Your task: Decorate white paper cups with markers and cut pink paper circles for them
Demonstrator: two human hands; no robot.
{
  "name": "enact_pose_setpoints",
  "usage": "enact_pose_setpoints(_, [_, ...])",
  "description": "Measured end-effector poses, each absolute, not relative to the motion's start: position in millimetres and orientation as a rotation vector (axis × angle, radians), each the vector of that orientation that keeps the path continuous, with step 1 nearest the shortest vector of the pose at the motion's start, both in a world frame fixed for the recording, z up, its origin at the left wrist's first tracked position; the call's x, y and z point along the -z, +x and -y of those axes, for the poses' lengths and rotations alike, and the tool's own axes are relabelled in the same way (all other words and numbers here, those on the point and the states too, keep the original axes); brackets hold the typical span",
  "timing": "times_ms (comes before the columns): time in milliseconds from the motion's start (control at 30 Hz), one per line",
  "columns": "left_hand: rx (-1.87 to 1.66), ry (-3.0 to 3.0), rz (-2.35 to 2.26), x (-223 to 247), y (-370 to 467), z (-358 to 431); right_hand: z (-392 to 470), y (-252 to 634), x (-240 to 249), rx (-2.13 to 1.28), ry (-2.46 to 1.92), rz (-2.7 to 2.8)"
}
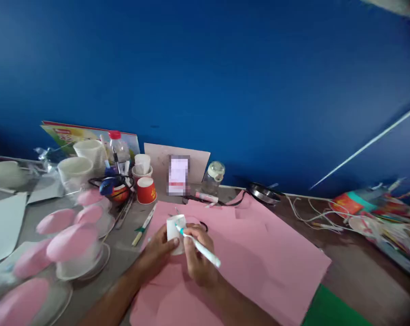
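My left hand (159, 251) is closed round the left side of a small white paper cup (172, 232), its thumb on the front. In my right hand (200, 258) is a white marker (205, 252) with a teal end, which points at the cup's upper side. Whether the tip touches the cup I cannot tell. Both hands are above pink paper (245, 258) spread over the table. Part of a dark ring shows behind the fingers of my right hand.
Pink-topped cups (74, 242) stand at the left. Behind are a red cup (146, 190), a phone-like screen (178, 175), a glass jar (214, 176) and a pink marker (206, 197). A brush (144, 225) lies left of the paper; cables and wrappers are at the right.
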State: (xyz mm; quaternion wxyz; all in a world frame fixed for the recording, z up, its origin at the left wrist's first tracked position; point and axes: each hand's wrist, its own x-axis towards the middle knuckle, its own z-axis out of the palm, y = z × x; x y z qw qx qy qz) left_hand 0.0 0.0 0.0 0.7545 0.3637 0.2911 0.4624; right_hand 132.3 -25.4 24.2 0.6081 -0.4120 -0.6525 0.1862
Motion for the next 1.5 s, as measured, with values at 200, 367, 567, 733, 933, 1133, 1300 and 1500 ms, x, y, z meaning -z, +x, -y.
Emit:
enact_pose_setpoints(200, [-1.01,0.782,-0.627,-4,0,3,26,131,-23,-0.433,-0.938,1.504])
enact_pose_setpoints(367, [-1.01,0.771,-0.625,-2,0,3,26,132,-22,-0.473,-0.944,1.493])
enact_pose_setpoints(567, [-1.012,0.745,-0.634,-3,1,1,26,134,-24,-0.511,-0.927,1.47])
enact_pose_setpoints(733, [-1.017,0.752,-0.613,0,0,1,25,134,-23,-0.56,-0.962,1.426])
enact_pose_setpoints(933, [-1.009,0.747,-0.609,2,0,0,22,134,-19,-0.648,-1.066,1.323])
enact_pose_setpoints(1133, [-1.01,0.765,-0.617,-1,-2,1,20,136,-18,-0.666,-1.129,1.246])
enact_pose_setpoints(1300, [-1.007,0.773,-0.623,-2,-3,2,16,137,-18,-0.731,-1.155,1.176])
enact_pose_setpoints(1500, [-1.0,0.756,-0.61,-5,-1,1,19,137,-16,-0.748,-1.101,1.168])
